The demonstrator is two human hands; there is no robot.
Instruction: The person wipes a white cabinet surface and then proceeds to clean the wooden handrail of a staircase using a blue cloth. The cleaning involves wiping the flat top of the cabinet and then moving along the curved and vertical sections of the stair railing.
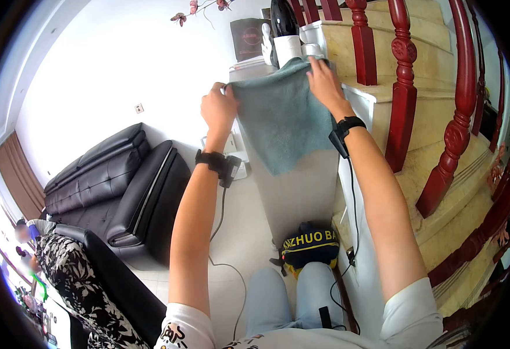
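A grey-green cloth (283,118), towel-like, hangs spread out before me with its lower edge uneven. Its upper left corner is pinched in my left hand (220,107). At the upper right corner, my right hand (326,85) grips the cloth's edge with the fingers bent over it. Behind the cloth stands a tall grey cabinet (300,192), partly covered by it. On the cabinet top, just beyond the cloth, are a white roll or cylinder (287,47), a glossy black vase (284,19) and a white figurine (266,41).
A dark bag with yellow lettering (310,248) sits at the cabinet's foot, by my knees. To the right rise stone stairs (381,118) with red wooden balusters (403,96). A black leather sofa (106,192) is at the left, with people beyond. Cables run from both wrist straps.
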